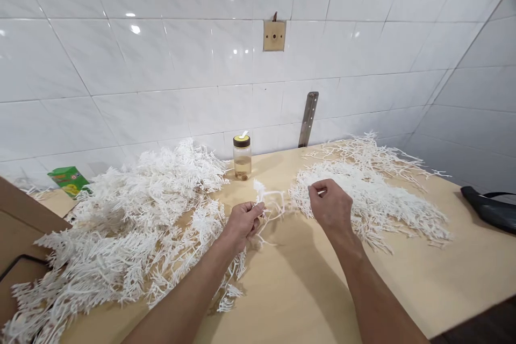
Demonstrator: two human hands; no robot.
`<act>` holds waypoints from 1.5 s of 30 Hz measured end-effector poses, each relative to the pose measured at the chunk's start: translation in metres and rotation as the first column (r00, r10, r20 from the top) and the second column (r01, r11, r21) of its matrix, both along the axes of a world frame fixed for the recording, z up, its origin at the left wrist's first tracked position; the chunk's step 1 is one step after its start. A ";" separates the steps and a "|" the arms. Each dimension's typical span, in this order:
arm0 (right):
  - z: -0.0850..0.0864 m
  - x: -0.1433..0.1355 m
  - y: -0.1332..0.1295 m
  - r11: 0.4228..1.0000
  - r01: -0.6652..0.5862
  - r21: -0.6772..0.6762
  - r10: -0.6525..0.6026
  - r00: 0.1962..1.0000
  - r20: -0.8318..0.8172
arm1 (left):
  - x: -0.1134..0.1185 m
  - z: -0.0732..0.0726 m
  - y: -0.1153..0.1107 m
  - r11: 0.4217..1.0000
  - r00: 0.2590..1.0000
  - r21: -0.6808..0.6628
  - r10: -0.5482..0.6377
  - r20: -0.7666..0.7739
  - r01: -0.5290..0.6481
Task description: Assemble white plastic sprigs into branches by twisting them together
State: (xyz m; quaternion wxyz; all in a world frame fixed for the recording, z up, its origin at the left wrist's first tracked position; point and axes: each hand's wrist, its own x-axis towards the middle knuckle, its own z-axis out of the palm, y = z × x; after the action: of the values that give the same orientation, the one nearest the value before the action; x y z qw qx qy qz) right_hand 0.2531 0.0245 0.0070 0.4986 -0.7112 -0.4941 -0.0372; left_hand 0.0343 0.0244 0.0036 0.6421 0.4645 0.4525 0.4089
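Note:
My left hand (244, 220) pinches a white plastic branch (278, 194) near the middle of the table; its thin forked stems stick out to the right, slightly blurred. To the right, my right hand (331, 205) has thumb and forefinger pressed together, and whether anything is between them cannot be made out. Behind that hand spreads a flat pile of thin white sprigs (387, 207). A taller heap of feathery white plastic foliage (133, 226) lies left of my left hand, with loose pieces reaching down beside my forearm.
A lidded jar with brownish liquid (242, 161) stands by the tiled wall. A metal strip (308, 119) leans there too. Bare white stems (371, 156) lie at the back right. A green packet (69, 180) and cardboard box (24, 226) are left; a black object (489, 207) sits right.

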 end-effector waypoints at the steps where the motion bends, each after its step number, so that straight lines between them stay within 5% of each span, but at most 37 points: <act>1: -0.001 0.006 0.001 1.000 0.009 -0.020 -0.009 1.000 0.002 | 0.000 0.001 0.000 1.000 1.000 -0.026 0.005 0.020 -0.005; 5: 0.005 0.008 -0.004 1.000 0.010 -0.018 -0.009 0.999 0.052 | 0.000 0.004 0.001 0.998 0.995 -0.053 0.045 0.088 -0.040; 8: 0.018 -0.015 -0.017 0.988 -0.148 0.037 0.149 0.989 -0.018 | 0.000 0.003 0.003 0.996 0.990 -0.020 0.089 0.105 -0.087; 12: 0.027 -0.055 -0.030 0.801 -0.573 -0.172 0.539 0.816 -0.208 | 0.001 0.000 0.004 0.990 0.989 0.029 0.133 0.065 -0.135; 14: 0.024 -0.066 -0.030 0.751 -0.617 -0.236 0.562 0.784 -0.263 | 0.002 0.000 0.002 0.990 0.990 0.049 0.132 0.054 -0.134; 22: 0.011 -0.068 -0.022 0.713 -0.663 -0.229 0.563 0.735 -0.377 | 0.004 -0.002 0.000 0.995 0.987 0.010 0.100 0.124 -0.102; 29: 0.001 -0.086 -0.016 0.734 -0.633 -0.247 0.448 0.724 -0.525 | 0.005 -0.008 0.006 0.989 0.960 -0.043 0.149 0.236 -0.143; 32: -0.001 -0.082 -0.012 0.820 -0.495 -0.286 0.359 0.835 -0.417 | 0.004 -0.006 0.008 0.978 0.934 0.000 0.200 0.295 -0.209; 37: 0.006 -0.050 -0.012 0.906 -0.379 -0.187 0.277 0.867 -0.414 | 0.002 -0.005 0.011 0.978 0.929 -0.011 0.200 0.311 -0.207; 40: 0.010 -0.020 -0.011 0.985 -0.169 -0.041 0.145 0.930 -0.338 | 0.001 -0.005 0.011 0.978 0.930 -0.036 0.206 0.303 -0.205; 43: 0.012 0.005 -0.009 0.998 0.054 0.036 -0.047 0.985 -0.167 | 0.002 -0.005 0.010 0.978 0.934 -0.033 0.206 0.292 -0.205; 45: 0.013 0.008 -0.009 0.997 0.065 0.043 -0.063 0.996 -0.066 | 0.003 -0.005 0.009 0.978 0.940 -0.019 0.206 0.272 -0.209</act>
State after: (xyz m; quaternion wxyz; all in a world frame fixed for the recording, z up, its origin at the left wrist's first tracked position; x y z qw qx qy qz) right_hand 0.2610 0.0160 0.0201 0.5287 -0.7162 -0.4537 -0.0411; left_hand 0.0370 0.0338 -0.0016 0.6491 0.3568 0.4040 0.5368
